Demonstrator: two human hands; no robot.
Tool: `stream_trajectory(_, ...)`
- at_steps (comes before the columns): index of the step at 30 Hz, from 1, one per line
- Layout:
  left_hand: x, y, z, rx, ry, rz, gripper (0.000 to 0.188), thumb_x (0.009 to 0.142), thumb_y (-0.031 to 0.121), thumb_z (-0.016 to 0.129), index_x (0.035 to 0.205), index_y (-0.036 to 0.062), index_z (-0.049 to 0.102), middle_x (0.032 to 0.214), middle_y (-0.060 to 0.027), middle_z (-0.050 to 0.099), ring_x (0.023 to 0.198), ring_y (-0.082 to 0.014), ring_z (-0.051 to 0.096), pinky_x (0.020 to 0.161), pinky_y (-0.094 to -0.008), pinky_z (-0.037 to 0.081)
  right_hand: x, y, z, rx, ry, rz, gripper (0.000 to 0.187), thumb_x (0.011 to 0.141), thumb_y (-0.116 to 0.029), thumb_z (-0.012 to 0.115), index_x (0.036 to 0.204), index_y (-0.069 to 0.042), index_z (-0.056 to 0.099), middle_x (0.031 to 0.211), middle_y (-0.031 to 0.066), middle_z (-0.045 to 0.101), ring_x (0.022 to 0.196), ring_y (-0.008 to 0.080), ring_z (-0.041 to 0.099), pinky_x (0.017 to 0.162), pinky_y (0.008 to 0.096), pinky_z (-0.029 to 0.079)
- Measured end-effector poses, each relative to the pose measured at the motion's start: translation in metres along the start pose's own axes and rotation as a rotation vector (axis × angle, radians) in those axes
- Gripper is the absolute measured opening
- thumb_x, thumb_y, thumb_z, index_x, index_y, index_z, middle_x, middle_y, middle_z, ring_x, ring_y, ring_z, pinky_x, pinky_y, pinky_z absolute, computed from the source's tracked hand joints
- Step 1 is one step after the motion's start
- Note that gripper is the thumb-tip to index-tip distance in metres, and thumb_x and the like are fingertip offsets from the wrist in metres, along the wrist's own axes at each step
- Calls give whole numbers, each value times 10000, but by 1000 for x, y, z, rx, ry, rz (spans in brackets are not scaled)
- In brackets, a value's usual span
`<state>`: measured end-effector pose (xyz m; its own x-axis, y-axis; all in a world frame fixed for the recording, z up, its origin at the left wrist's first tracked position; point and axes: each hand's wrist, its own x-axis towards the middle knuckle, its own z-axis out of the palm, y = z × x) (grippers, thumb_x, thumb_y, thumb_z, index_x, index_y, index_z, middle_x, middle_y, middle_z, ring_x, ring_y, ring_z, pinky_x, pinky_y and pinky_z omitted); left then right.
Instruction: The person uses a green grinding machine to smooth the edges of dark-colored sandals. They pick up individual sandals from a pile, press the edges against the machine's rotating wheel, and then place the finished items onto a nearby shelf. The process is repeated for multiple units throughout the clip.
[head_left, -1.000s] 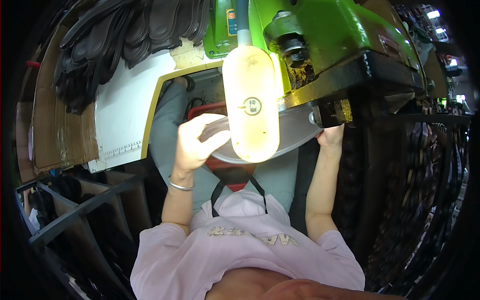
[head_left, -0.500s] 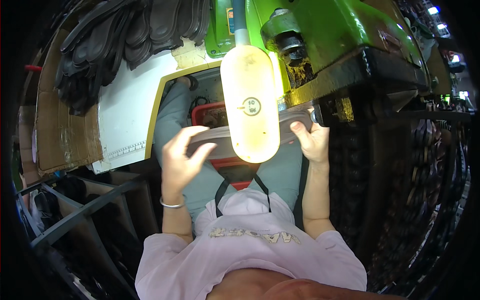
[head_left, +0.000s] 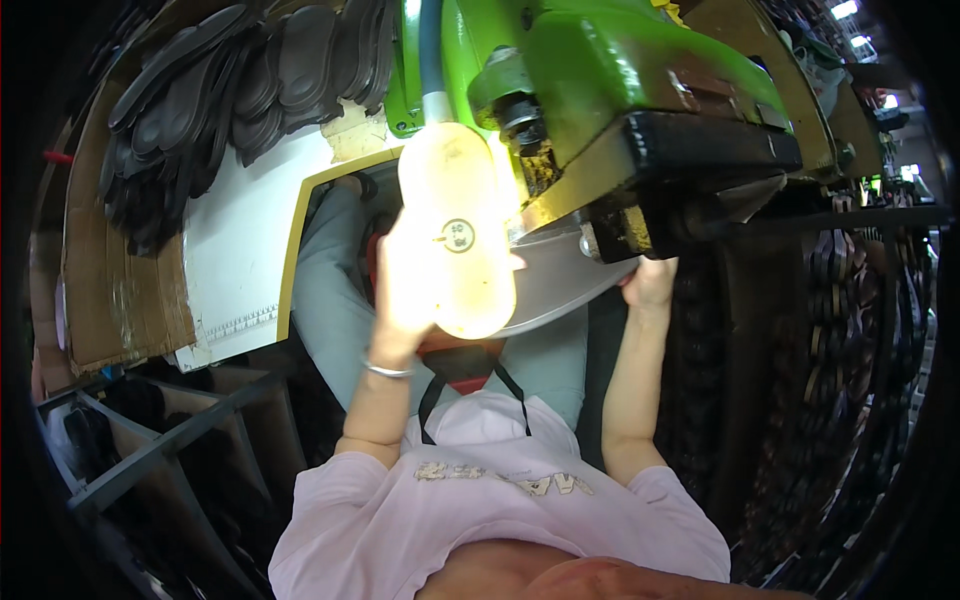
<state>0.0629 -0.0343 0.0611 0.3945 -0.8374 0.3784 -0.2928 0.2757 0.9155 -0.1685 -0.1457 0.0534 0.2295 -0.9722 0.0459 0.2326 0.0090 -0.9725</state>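
Note:
A grey, flat piece with a pale rim, its curved outline like a shoe sole (head_left: 565,275), lies beneath the working end of a green machine (head_left: 610,70). My right hand (head_left: 650,284) grips its right end, fingers curled round the edge. An oblong glowing lamp (head_left: 457,285) covers much of the piece and most of my left hand (head_left: 402,285). That hand is washed out by the light; one fingertip shows past the lamp's right side, against the piece. Whether the left fingers close on it is hidden.
Several black soles (head_left: 310,65) are piled at the upper left beside a cardboard box (head_left: 125,280). A white tabletop (head_left: 235,240) with a yellow edge borders my legs. At lower left stands a divided grey rack (head_left: 185,430); a red container (head_left: 462,365) sits between my knees.
My left hand has moved right, behind the lamp. The grey piece has swung right and tilted, showing its broad face, and my right hand has shifted slightly down and right. The whole view has shifted.

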Motion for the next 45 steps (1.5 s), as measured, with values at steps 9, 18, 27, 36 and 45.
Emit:
stream_trajectory(9, -25, -6, -94, -97, -150, -423, 251, 697, 22, 792, 820, -4, 575, 699, -42, 617, 647, -63, 580, 577, -204, 460, -46, 12, 70, -92, -248, 134, 280, 898, -161, 602, 1123, -3, 545, 959, 57, 598, 635, 47, 549, 387, 164, 429)
stream_trajectory(18, -149, -9, -15, 95, 10, -393, 148, 772, 66, 711, 761, -27, 596, 676, -71, 559, 597, -149, 535, 575, -281, 437, -30, 16, 89, -49, -260, -56, 206, 743, 12, 752, 925, 31, 658, 878, 59, 684, 756, 121, 648, 691, 244, 524)
stream_trajectory(27, -47, 20, -20, 593, -201, 25, 286, 742, 139, 773, 959, 9, 638, 833, -104, 650, 723, -224, 630, 670, -314, 497, -44, 22, 45, -91, -156, -112, 333, 845, -140, 706, 1067, 26, 521, 908, 102, 640, 746, 109, 620, 618, 218, 509)
stream_trajectory(36, -1, 6, -58, 399, -361, -45, 296, 650, 121, 840, 857, 20, 653, 726, -27, 612, 640, -139, 577, 577, -268, 469, -57, 14, 70, 186, -127, 179, 278, 896, -95, 586, 1117, 19, 463, 841, 117, 623, 452, 115, 564, 353, 210, 471)
stream_trajectory(45, -78, 23, -38, 562, 193, -31, 319, 603, 150, 843, 779, 19, 610, 619, -89, 583, 552, -233, 585, 536, -326, 458, -48, 14, 101, -30, -262, -103, 216, 858, 2, 621, 1048, 59, 535, 845, 89, 656, 661, 80, 606, 526, 197, 490)
